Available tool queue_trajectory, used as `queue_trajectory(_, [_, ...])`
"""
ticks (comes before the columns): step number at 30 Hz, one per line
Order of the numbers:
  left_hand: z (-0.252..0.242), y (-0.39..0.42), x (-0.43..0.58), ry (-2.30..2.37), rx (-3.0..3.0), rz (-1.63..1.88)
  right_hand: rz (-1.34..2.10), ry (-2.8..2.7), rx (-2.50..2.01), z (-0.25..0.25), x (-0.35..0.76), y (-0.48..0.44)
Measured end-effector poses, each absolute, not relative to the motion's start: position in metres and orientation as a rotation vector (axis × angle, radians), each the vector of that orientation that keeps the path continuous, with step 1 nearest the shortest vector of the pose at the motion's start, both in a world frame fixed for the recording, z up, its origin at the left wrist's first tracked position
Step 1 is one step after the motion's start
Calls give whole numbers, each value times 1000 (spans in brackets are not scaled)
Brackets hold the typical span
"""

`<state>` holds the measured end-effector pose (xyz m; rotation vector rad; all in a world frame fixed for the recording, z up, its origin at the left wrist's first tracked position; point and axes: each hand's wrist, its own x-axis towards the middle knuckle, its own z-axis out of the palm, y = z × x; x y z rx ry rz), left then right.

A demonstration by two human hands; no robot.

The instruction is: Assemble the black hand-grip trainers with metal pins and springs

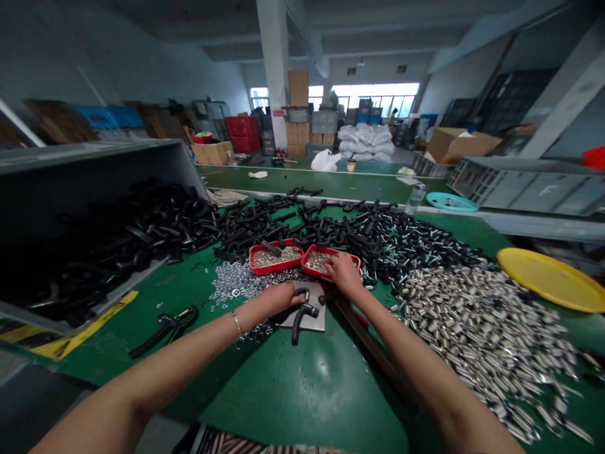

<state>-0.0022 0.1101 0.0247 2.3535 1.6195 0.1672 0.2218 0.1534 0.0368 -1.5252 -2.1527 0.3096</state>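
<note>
My left hand (282, 295) is closed on a black curved handle (297, 326) with a short metal piece near its top, held over a flat metal plate (312, 320). My right hand (344, 272) reaches into the right red tray (308, 272), its fingers bent together among small shiny parts; what they pinch is hidden. Beside it stands the left red tray (258, 271), holding similar small parts and a few black pieces. Loose metal rings (231, 284) lie around the plate's left side. A dark bar (366, 340) runs beneath my right forearm.
Black handles (265, 221) are heaped behind the trays and in a grey bin (191, 167) at left. Metal cylinders (463, 315) form a large pile at right, near a yellow lid (551, 280). Linked black parts (172, 325) lie left of my forearm.
</note>
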Motion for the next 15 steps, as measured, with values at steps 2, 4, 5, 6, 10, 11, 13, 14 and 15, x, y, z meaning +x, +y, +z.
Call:
queue_trajectory(2, [27, 124, 4, 1628, 2489, 145, 240, -2186, -1575, 30, 223, 174])
queue_trajectory(4, [33, 145, 16, 1586, 2564, 182, 193, -2232, -1602, 20, 222, 189])
queue_trajectory(5, [36, 158, 24, 1562, 2580, 203, 173, -2253, -1612, 15, 221, 194])
queue_trajectory(6, [38, 171, 33, 1536, 2596, 221, 154, -2269, -1619, 11, 219, 199])
queue_trajectory(10, [33, 219, 66, 1458, 2633, 262, 107, -2299, -1625, -2, 219, 207])
queue_trajectory(11, [29, 226, 72, 1453, 2638, 258, 104, -2298, -1619, -4, 220, 208])
queue_trajectory(13, [20, 233, 79, 1462, 2641, 243, 108, -2281, -1603, -7, 222, 208])
queue_trajectory(14, [16, 233, 81, 1473, 2642, 239, 115, -2263, -1595, -8, 222, 208])
queue_trajectory(15, [12, 232, 81, 1486, 2642, 243, 125, -2238, -1589, -10, 223, 208])
